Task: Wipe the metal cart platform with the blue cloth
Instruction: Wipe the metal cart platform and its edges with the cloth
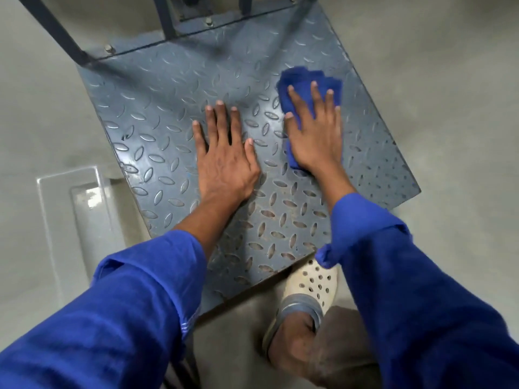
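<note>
The metal cart platform (157, 113) is a grey-blue diamond-tread plate that fills the middle of the head view. A folded blue cloth (303, 80) lies on its right half. My right hand (316, 133) presses flat on the cloth with fingers spread; cloth shows beyond the fingertips and beside the palm. My left hand (224, 161) rests flat on the bare plate to the left of the cloth, fingers apart, holding nothing. Both arms wear blue sleeves.
The cart's dark handle frame (56, 32) rises at the platform's far edge, fixed with bolts. A white rectangular tray (67, 209) lies on the grey floor to the left. My foot in a white perforated clog (306, 293) stands at the platform's near edge.
</note>
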The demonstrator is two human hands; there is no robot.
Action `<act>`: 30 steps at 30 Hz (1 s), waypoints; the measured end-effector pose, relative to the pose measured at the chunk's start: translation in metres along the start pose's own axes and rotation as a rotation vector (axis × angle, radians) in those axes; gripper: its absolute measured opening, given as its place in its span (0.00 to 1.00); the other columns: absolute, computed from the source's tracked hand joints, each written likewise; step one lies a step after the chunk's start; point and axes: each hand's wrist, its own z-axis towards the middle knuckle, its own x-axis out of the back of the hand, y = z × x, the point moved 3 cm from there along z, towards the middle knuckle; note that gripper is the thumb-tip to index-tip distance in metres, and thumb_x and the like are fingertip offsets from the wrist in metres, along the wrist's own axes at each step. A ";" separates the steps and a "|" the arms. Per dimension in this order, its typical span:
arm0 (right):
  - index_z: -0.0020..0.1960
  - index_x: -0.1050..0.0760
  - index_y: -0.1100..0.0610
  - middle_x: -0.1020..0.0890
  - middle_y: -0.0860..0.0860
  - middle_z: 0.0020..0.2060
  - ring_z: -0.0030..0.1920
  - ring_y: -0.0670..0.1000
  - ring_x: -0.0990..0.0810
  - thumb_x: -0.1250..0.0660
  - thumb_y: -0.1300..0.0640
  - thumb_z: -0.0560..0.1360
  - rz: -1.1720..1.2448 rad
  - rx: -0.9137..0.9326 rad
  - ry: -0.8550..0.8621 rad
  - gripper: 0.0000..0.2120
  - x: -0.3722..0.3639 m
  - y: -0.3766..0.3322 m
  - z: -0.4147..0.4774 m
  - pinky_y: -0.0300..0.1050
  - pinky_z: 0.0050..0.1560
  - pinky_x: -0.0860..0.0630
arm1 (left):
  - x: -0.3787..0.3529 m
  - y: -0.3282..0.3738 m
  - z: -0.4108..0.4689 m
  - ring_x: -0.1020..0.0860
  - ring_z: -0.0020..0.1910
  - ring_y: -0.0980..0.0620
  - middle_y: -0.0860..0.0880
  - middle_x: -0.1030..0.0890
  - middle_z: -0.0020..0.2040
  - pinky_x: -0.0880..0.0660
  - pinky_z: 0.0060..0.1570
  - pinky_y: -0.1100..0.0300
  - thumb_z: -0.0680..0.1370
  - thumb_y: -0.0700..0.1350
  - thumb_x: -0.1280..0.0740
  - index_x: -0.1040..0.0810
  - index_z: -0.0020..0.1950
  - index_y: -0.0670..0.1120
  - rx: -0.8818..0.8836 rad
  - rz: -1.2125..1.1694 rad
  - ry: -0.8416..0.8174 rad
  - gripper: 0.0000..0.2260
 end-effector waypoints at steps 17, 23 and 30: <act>0.86 0.49 0.36 0.50 0.46 0.87 0.87 0.55 0.56 0.52 0.39 0.87 -0.026 -0.085 -0.022 0.27 -0.002 0.040 -0.059 0.57 0.86 0.58 | -0.001 0.043 0.007 0.55 0.89 0.44 0.41 0.52 0.89 0.56 0.87 0.43 0.87 0.53 0.57 0.53 0.89 0.40 -0.278 0.031 -0.091 0.31; 0.86 0.48 0.37 0.47 0.51 0.87 0.87 0.58 0.51 0.51 0.40 0.87 0.080 -0.338 0.023 0.28 0.019 0.092 0.043 0.60 0.86 0.53 | -0.005 0.041 0.010 0.59 0.89 0.45 0.42 0.57 0.89 0.59 0.87 0.42 0.87 0.55 0.58 0.57 0.89 0.41 -0.275 0.038 -0.106 0.32; 0.86 0.51 0.37 0.52 0.46 0.87 0.87 0.55 0.58 0.53 0.38 0.88 0.009 -0.260 0.021 0.27 -0.002 0.054 -0.024 0.57 0.86 0.60 | -0.007 0.047 0.027 0.60 0.88 0.45 0.42 0.58 0.89 0.60 0.86 0.40 0.87 0.55 0.57 0.57 0.89 0.41 -0.249 0.026 -0.121 0.33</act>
